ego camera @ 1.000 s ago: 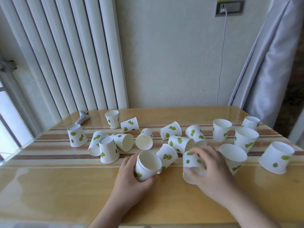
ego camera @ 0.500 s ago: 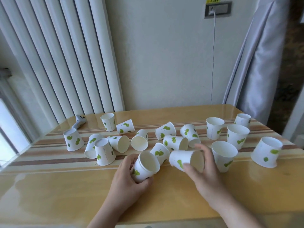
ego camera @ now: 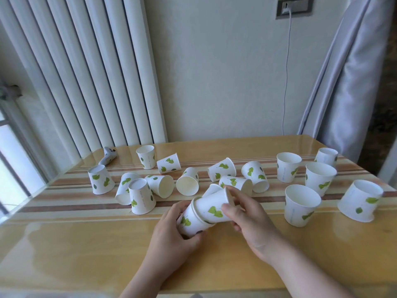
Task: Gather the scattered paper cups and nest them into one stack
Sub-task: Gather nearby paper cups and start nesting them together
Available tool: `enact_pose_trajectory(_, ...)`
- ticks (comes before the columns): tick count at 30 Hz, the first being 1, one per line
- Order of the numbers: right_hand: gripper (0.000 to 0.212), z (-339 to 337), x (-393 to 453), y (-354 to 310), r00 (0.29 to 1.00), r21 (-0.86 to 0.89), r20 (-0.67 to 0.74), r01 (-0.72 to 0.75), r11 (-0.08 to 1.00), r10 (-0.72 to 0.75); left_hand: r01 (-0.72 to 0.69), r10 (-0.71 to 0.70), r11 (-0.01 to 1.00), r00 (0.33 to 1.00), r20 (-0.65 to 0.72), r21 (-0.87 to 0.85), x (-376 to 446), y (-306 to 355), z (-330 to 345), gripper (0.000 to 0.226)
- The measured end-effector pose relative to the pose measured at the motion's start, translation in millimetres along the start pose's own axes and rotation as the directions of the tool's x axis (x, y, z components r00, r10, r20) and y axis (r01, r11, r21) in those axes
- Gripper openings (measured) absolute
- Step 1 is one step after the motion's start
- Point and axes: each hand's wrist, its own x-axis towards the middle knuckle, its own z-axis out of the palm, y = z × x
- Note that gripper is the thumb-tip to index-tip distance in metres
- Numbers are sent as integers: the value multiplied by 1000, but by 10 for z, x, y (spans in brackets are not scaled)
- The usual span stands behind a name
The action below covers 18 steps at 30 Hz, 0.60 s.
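Note:
My left hand (ego camera: 171, 235) grips a white paper cup with green leaves (ego camera: 189, 222), tilted on its side near the table's front middle. My right hand (ego camera: 247, 216) holds a second leaf-print cup (ego camera: 212, 208) whose base sits partly inside the first cup's mouth. Several more cups lie scattered behind them: some on their sides, like one (ego camera: 187, 184) with its mouth toward me, some upside down, like one (ego camera: 141, 196) at the left, and some upright, like one (ego camera: 300, 205) at the right.
The wooden table (ego camera: 86, 244) has striped bands across its middle. A small grey object (ego camera: 107, 158) lies at the back left. A white radiator (ego camera: 86, 72) and a wall stand behind, with a curtain (ego camera: 348, 72) at the right and a cable hanging from a socket (ego camera: 294, 6).
My right hand lifted a cup from the table, turned it sideways and pushed its base into the cup held by my left hand. The view has tilted slightly.

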Motion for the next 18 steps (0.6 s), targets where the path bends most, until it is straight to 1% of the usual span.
enact_pose_trajectory(2,104,7,12,-4,999,-101,36,16,995,-12,13,-13,1000,1000,-8,-12,3,-3,-2,63)
enact_pose_trajectory(3,106,-3,22,8,999,-118,46,28,993,-23,18,-18,1000,1000,-7,-23,4,-4,-4,62)
enact_pose_trajectory(4,101,-16,35,12,999,-114,33,28,993,-24,24,-24,999,1000,-5,-37,4,-8,-8,63)
enact_pose_trajectory(6,77,-40,64,28,1000,-73,-14,0,997,-1,41,-41,997,999,-5,-58,6,-11,-13,64)
enact_pose_trajectory(7,69,-51,73,43,1000,-60,-20,-7,998,6,49,-49,997,999,-6,-66,9,-12,-14,64)
enact_pose_trajectory(9,72,-58,79,69,1000,-65,10,7,998,-7,71,-72,994,997,-7,-80,19,-18,-12,63)
enact_pose_trajectory(11,74,-21,81,60,999,-103,-13,34,994,-36,95,-98,990,995,-18,-102,24,-13,-9,62)
enact_pose_trajectory(13,63,8,147,75,992,-214,-119,15,977,-42,120,-127,984,991,-46,-128,24,-2,-7,63)
enact_pose_trajectory(14,58,13,198,82,987,-302,-159,-16,953,-34,134,-144,981,988,-63,-138,22,6,-8,62)
enact_pose_trajectory(16,54,36,296,90,989,-459,-149,-75,885,6,155,-171,977,981,-97,-148,22,8,-3,62)
enact_pose_trajectory(18,19,67,384,113,993,-542,-113,-88,836,31,166,-186,974,974,-127,-152,26,-3,4,63)
